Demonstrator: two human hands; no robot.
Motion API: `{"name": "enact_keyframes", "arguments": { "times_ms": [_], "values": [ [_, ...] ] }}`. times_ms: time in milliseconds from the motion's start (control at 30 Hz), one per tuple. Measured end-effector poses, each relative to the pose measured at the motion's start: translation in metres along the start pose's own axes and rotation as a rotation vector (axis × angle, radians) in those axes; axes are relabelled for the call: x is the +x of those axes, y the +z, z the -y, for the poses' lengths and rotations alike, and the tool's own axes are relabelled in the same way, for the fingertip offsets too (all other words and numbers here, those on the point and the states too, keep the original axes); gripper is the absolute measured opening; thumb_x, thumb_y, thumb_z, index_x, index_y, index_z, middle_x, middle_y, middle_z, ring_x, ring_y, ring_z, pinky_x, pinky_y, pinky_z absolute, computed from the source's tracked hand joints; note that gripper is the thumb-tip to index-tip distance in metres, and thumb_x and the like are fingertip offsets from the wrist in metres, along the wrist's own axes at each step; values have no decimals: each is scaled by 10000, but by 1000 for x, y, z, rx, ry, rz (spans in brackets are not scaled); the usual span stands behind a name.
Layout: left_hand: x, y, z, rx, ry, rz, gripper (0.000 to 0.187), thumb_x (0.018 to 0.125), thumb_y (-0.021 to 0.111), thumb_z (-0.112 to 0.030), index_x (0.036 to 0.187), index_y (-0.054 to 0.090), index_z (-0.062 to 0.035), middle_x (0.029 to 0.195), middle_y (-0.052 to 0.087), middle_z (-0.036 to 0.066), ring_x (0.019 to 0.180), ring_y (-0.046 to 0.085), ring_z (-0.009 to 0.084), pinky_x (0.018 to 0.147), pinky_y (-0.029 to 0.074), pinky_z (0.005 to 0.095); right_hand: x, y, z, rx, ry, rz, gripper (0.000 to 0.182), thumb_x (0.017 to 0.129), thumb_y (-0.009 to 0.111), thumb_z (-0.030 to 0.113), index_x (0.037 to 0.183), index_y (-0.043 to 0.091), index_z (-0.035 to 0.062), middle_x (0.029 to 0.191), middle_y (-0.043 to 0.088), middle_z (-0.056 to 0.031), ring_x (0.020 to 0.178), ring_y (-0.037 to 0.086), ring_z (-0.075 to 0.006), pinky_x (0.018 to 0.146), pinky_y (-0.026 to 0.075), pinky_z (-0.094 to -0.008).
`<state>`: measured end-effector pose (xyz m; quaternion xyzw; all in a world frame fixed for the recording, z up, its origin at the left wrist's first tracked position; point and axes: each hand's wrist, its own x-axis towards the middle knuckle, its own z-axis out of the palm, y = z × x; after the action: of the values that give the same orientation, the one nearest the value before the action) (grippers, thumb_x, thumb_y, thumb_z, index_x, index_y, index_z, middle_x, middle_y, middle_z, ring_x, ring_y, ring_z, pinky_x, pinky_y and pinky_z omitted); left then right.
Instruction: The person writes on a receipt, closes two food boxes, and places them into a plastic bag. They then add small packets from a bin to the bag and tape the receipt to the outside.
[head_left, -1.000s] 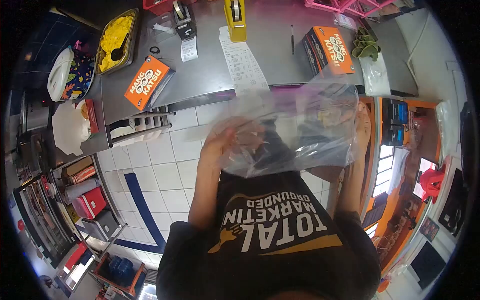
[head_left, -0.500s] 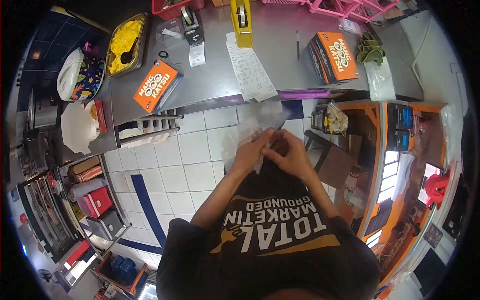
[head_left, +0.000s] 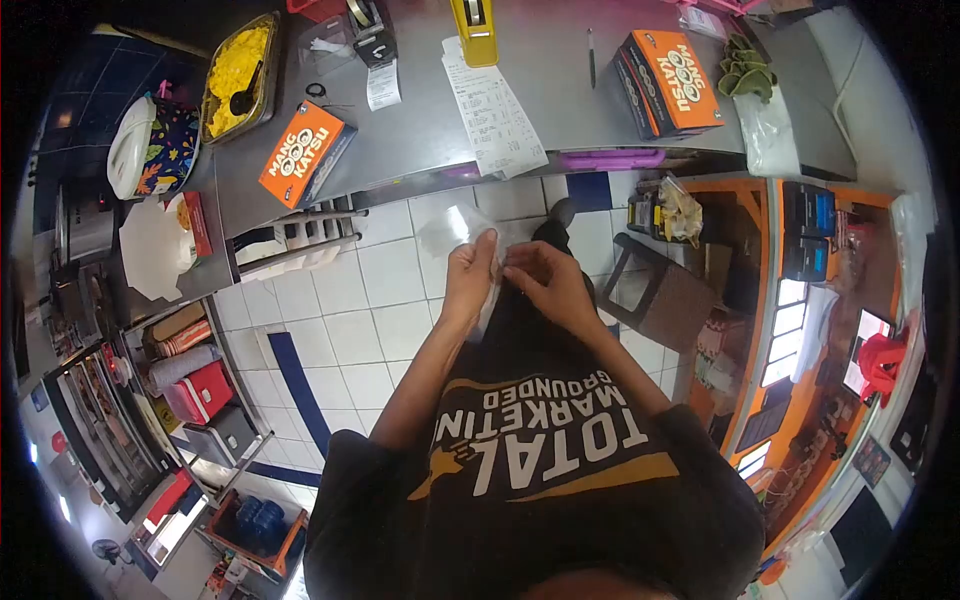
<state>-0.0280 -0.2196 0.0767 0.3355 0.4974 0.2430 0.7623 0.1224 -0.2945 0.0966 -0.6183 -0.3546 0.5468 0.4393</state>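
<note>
A clear plastic bag [head_left: 452, 232] hangs in front of my body, above the tiled floor. My left hand [head_left: 470, 278] is closed on it, thumb uppermost, with part of the plastic dangling below the fist. Close beside it, my right hand [head_left: 548, 280] pinches the plastic's edge between thumb and fingers. The bag is see-through, and I cannot make out anything inside it.
On the steel counter [head_left: 400, 150] lie printed receipts [head_left: 490, 115], a yellow tape dispenser [head_left: 478, 40], a pen [head_left: 591, 58], and orange boxes [head_left: 306, 150] at left and right. A tray of yellow food [head_left: 235, 85] stands far left. A dark chair-like frame [head_left: 660, 295] stands right.
Both hands have shifted left and the left fist has turned more upright. The plastic has swung left with them. My view has tilted slightly, so the counter sits higher.
</note>
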Motion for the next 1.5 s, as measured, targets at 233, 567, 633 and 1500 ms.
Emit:
{"name": "enact_keyframes", "arguments": {
  "times_ms": [233,567,633,1500],
  "values": [
    [-7,0,6,-37,-16,48,196,987,651,-200,895,669,-28,799,666,24,604,550,75,563,447,239,9,-3,-9,-44,-33,-77,263,907,722,72,1143,654,-21,1004,733,-115,886,701,-143,792,566,-284],
    [1,9,6,-143,-120,-64,141,896,768,-189,880,686,-75,757,654,-9,531,515,54,436,315,205,16,-4,-18,191,57,97,181,880,763,94,982,657,-11,815,703,-66,767,679,-125,695,555,-280],
    [1,12,-3,-213,-139,-58,141,885,779,-190,874,685,-86,762,659,-9,539,526,51,433,315,206,24,-10,-24,230,86,95,171,886,750,81,977,635,-7,796,689,-60,731,662,-116,676,548,-275],
    [38,32,-44,760,254,86,281,818,549,69,607,400,-42,543,513,82,578,688,267,524,547,356,-7,-89,-1,-1028,-241,-450,496,748,739,137,1201,560,44,1123,631,-180,1060,614,-396,908,492,-490]
  ]
}}
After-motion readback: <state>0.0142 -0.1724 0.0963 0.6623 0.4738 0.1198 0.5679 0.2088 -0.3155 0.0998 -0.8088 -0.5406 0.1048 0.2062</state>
